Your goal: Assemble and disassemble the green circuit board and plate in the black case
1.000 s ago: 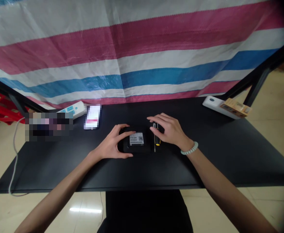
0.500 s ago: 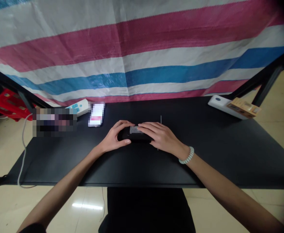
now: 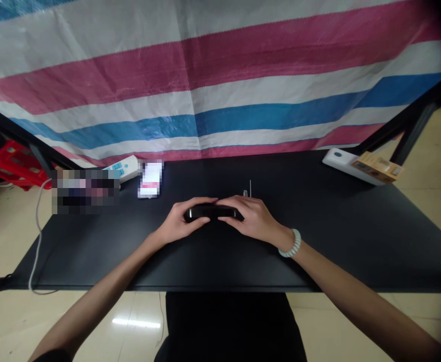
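Observation:
A glossy black device with rounded ends is held between my two hands above the middle of the table; its exact kind does not show. My left hand grips its left end, fingers along the far side and thumb on the near side. Around the right end, my right hand is closed in the same way. The device's front edge faces me. Just beyond my right hand lie a thin pale rod and a small shiny piece, their lower parts hidden by the hand.
On the black table are a phone with a lit screen and a white power strip, beside a blurred-out patch. A white box and a brown package sit at the right back. Behind hangs a striped sheet.
The device has been tilted, so its printed label is out of sight and a glossy edge faces me. My right fingers have shifted from its top to its right end.

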{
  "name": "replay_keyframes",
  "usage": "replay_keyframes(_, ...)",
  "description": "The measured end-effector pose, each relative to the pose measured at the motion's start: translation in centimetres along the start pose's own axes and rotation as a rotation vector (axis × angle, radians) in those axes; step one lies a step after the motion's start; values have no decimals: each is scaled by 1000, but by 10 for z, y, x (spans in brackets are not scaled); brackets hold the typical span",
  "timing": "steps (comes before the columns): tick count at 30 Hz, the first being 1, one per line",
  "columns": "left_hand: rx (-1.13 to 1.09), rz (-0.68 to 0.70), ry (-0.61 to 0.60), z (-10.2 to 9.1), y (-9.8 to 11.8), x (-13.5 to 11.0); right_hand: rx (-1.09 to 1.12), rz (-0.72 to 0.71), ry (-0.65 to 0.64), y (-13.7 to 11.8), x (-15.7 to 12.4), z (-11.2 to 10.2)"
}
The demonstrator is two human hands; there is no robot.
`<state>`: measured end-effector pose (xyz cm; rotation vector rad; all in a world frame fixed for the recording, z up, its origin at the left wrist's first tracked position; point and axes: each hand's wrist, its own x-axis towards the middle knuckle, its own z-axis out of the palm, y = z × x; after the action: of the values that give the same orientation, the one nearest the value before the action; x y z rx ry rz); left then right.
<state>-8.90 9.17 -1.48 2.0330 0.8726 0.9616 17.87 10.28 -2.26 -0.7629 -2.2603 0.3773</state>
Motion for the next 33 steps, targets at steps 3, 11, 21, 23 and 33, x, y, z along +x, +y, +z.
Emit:
replay_keyframes(3, -70, -113, 93, 2, 1, 1, 85, 134, 27, -1, 1, 1)
replay_keyframes(11, -345, -487, 133, 10, -6, 3, 107, 350, -19, -1, 4, -3)
replay_keyframes(21, -598, -665, 173, 10, -8, 9, -60, 142, -227, -9, 4, -3)
replay_keyframes(23, -641, -697, 153, 9, -9, 9, -122, 112, -265, -12, 3, -1)
replay_keyframes(33, -826, -785, 150, 4, -8, 9, -74, 103, -222, -9, 2, -1)
